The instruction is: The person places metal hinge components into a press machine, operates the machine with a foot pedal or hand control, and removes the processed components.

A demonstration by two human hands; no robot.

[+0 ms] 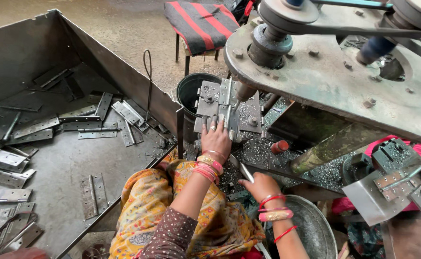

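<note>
Right hand (260, 186): nearest the camera, fingers curled shut around the end of a steel lever (243, 171), bangles on the wrist, just above a round metal basin (311, 229).
Left hand (216, 138): flat, fingers spread and pressing down on a steel hinge (226, 111), not gripping it.
Hinge position: lies opened out on the small fixture plate (254, 111) of the drill press, directly under the spindle tip (242, 92), which stands just above its leaf.
Step in hand: by the look of it, one drilling stroke on a hinge, the blank held steady while the lever is worked.
Next move calls for: in my judgement, firm downward pressure so the leaf cannot spin, fingertips kept well aside of the bit, and an even pull on the lever.
Work surface: dark bed strewn with bright metal swarf (261, 151); a black bucket (191, 91) stands just behind the fixture.
Left side: large sheet-metal tray (66, 163) holding many loose hinges, scattered.
Machine: heavy grey-green head (335, 79) with belt and pulleys.
Room: rough concrete floor; a stool with a red-and-black striped cushion (201, 21) farthest off.
</note>
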